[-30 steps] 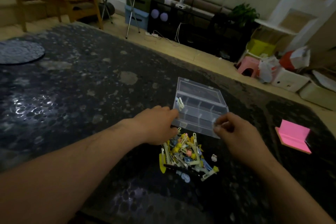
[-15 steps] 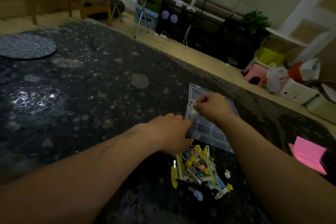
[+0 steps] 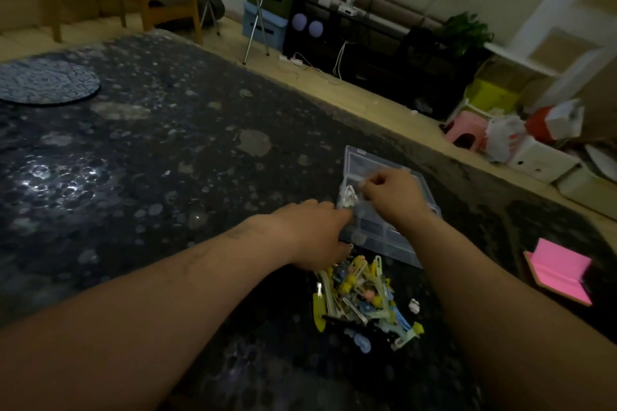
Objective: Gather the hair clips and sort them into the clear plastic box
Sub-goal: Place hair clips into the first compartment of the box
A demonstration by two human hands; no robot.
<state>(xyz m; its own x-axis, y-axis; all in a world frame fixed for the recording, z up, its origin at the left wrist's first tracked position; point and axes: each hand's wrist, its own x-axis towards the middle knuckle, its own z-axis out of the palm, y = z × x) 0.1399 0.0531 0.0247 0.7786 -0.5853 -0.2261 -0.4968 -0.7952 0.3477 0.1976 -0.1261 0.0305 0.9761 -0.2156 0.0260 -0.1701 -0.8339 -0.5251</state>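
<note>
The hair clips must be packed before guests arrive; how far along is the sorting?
Barely started: a few white clips lie in one compartment of the clear plastic box. The right hand is over that compartment; the left hand rests at the box's edge. The colourful clip pile remains unsorted.

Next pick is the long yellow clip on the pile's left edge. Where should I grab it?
Pinch the yellow clip across its narrow width at its near end, coming from the left: that side is free, the other abuts the pile.

Rug (image 3: 167, 160): dark, speckled.
Pad (image 3: 557, 272): pink, on rug, right.
Round mat (image 3: 43, 82): far left, on rug.
Stool (image 3: 465, 128): pink, beyond rug.
</note>
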